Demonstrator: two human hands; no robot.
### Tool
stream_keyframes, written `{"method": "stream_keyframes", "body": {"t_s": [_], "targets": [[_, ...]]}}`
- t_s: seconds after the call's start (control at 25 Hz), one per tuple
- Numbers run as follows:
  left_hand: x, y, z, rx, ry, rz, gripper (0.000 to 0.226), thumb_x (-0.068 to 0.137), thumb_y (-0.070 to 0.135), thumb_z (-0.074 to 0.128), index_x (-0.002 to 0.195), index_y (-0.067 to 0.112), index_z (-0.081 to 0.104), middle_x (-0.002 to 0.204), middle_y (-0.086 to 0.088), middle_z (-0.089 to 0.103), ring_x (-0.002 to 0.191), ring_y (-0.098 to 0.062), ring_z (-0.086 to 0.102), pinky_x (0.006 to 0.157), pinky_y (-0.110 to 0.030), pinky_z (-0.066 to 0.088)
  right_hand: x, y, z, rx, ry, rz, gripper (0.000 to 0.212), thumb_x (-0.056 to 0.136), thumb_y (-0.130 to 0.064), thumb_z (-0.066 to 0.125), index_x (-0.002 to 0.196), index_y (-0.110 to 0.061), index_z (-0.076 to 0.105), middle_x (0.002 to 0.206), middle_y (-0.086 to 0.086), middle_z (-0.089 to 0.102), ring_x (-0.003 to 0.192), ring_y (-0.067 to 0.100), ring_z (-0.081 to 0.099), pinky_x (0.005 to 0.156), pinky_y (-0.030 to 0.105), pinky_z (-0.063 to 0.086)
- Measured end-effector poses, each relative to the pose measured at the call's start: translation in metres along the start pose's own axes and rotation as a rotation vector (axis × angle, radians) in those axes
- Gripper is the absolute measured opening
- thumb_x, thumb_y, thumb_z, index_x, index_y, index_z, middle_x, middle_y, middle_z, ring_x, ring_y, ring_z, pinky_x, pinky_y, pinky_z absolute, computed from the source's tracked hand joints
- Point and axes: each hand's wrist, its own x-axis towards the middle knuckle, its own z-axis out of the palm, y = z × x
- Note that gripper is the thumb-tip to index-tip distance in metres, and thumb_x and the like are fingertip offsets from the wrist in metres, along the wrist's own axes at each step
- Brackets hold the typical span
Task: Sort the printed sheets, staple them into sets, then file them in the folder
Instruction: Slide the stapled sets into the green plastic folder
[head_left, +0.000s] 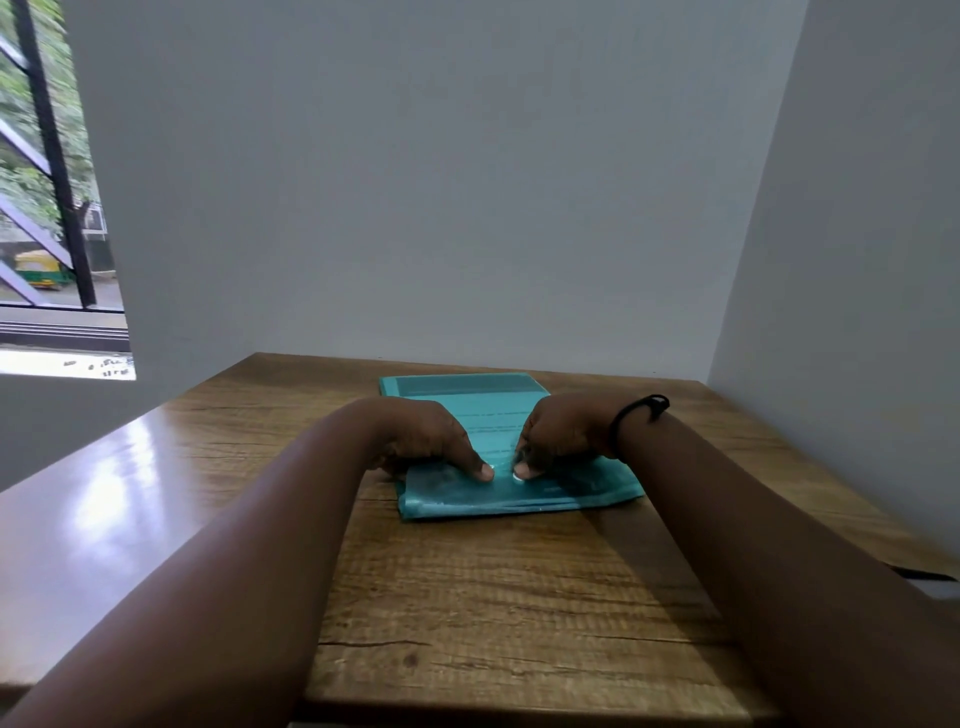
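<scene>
Lying flat on the grained wooden bench (467, 597) toward twelve o'clock, the glossy teal plastic folder (488, 415) is pressed by left hand (426, 436) and right hand (563, 431), fingers curled, thumbs down.

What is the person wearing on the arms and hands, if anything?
Both forearms are bare, with no sleeves in view. The right hand has a thin black band around its wrist, with a small knot or clasp. The left hand wears nothing visible: no ring, watch or glove.
</scene>
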Motion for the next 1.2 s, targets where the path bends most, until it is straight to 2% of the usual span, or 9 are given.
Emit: {"method": "stream_keyframes", "body": {"t_s": [0.16,0.32,0.44,0.52,0.68,0.8,0.88,1.04,1.2], "targets": [[0.000,0.000,0.001,0.019,0.022,0.002,0.029,0.071,0.031,0.085,0.082,0.016,0.063,0.070,0.002,0.067,0.056,-0.010,0.062,0.048,-0.019,0.046,-0.001,-0.012,-0.003,-0.141,-0.069,0.060,0.039,0.089,-0.040,0.063,0.123,-0.022,0.064,0.128,0.001,0.059,0.110,0.021,0.055,0.087,0.030,0.043],[-0.002,0.003,0.001,0.051,0.021,-0.012,0.032,0.069,0.034,0.085,0.086,0.015,0.065,0.077,-0.001,0.068,0.066,-0.014,0.064,0.054,-0.022,0.048,-0.001,-0.025,-0.008,-0.284,-0.183,0.135,0.054,0.096,-0.043,0.051,0.131,-0.002,0.050,0.115,0.010,0.055,0.096,0.021,0.053,0.071,0.028,0.048],[-0.002,0.004,0.001,0.107,0.072,-0.010,0.037,0.072,0.041,0.082,0.092,0.014,0.065,0.081,-0.002,0.066,0.069,-0.015,0.062,0.055,-0.024,0.048,-0.008,-0.033,-0.012,-0.275,-0.245,0.206,0.063,0.096,-0.042,0.052,0.139,0.003,0.040,0.121,0.015,0.052,0.108,0.025,0.055,0.096,0.037,0.048],[0.005,-0.001,-0.001,0.217,0.246,0.067,0.042,0.077,0.052,0.074,0.091,0.014,0.065,0.082,-0.002,0.067,0.072,-0.015,0.061,0.061,-0.027,0.049,-0.022,-0.038,-0.013,-0.397,-0.179,0.172,0.062,0.097,-0.043,0.048,0.142,-0.002,0.037,0.142,0.015,0.043,0.126,0.027,0.047,0.101,0.035,0.039],[0.024,-0.019,-0.012,0.445,0.616,0.151,0.038,0.083,0.059,0.061,0.099,0.025,0.064,0.109,0.000,0.067,0.097,-0.015,0.061,0.086,-0.034,0.050,-0.047,-0.049,0.025,-0.326,0.289,0.121,0.046,0.092,-0.038,0.050,0.132,-0.015,0.044,0.133,0.010,0.046,0.120,0.028,0.048,0.093,0.039,0.042],[0.025,-0.025,-0.012,0.497,0.547,0.095,0.059,0.083,0.062,0.059,0.134,0.032,0.053,0.144,0.000,0.048,0.129,-0.022,0.046,0.107,-0.041,0.039,-0.055,-0.065,0.050,-0.019,0.368,0.138,0.043,0.092,-0.041,0.046,0.126,-0.015,0.043,0.124,0.010,0.054,0.111,0.027,0.054,0.080,0.035,0.040],[0.021,-0.023,-0.007,0.520,0.441,0.044,0.065,0.088,0.063,0.052,0.144,0.031,0.043,0.153,-0.002,0.038,0.135,-0.024,0.040,0.111,-0.040,0.035,-0.058,-0.072,0.053,-0.005,0.357,0.130,0.054,0.094,-0.057,0.035,0.128,-0.016,0.044,0.122,0.011,0.057,0.111,0.027,0.054,0.083,0.038,0.040],[0.005,-0.007,-0.005,0.726,0.442,-0.086,0.070,0.088,0.068,0.044,0.142,0.023,0.045,0.145,-0.002,0.048,0.128,-0.021,0.047,0.102,-0.036,0.038,-0.060,-0.060,0.045,-0.157,0.213,0.060,0.063,0.093,-0.065,0.029,0.123,-0.017,0.056,0.124,0.007,0.060,0.112,0.025,0.055,0.089,0.038,0.039],[-0.018,0.015,0.013,0.899,0.490,-0.147,0.062,0.086,0.070,0.047,0.120,0.019,0.059,0.117,0.000,0.066,0.108,-0.019,0.061,0.088,-0.033,0.044,-0.054,-0.016,0.016,-0.061,0.051,0.010,0.050,0.101,-0.047,0.033,0.140,-0.019,0.047,0.146,0.004,0.045,0.132,0.021,0.042,0.105,0.029,0.029]]}}
